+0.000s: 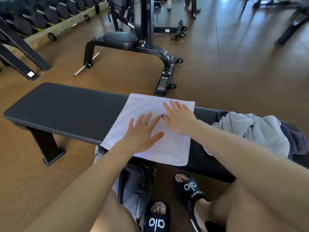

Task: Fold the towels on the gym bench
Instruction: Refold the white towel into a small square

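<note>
Both palms flat, fingers spread: left hand (142,133) and right hand (178,117) press the white towel (168,148) across the flat gym bench (66,109), mid-length. Smoothing step, I'd say; next, lift an edge and fold. Unfolded grey towels (254,129) wait at the bench's right end.

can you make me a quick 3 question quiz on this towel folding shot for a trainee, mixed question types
1. True or false: both hands lie flat with straight fingers on the white towel.
2. Multiple choice: where is the heap of unfolded towels? A) on the floor B) on the bench, to the person's right of the white towel C) on the dumbbell rack
3. Fill in: the left hand wears a ____ on one finger.

Key
1. True: the left hand and the right hand both press on it with open fingers.
2. B: it lies on the bench.
3. ring
</note>
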`<action>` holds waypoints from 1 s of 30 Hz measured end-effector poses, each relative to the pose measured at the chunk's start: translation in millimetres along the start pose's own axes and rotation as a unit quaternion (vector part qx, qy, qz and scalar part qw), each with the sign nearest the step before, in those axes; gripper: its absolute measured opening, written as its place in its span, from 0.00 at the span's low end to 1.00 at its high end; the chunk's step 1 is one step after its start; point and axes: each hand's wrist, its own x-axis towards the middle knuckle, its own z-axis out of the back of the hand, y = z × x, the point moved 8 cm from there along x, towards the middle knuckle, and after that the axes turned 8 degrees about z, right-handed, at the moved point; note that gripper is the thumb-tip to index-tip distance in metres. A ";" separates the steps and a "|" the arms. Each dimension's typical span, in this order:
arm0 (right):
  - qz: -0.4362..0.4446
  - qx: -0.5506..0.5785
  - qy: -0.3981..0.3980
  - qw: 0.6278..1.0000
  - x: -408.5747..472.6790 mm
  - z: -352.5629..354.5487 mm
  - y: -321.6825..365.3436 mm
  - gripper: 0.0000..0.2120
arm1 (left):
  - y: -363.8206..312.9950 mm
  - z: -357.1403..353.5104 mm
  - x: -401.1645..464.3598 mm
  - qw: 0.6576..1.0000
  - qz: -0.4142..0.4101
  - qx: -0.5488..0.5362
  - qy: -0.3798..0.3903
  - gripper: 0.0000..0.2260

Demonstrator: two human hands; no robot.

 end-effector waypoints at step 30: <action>0.031 -0.021 0.078 0.996 -34.4 -36.4 -8.9 0.34 | 43.3 15.4 123.6 0.985 0.171 -0.030 0.004 0.27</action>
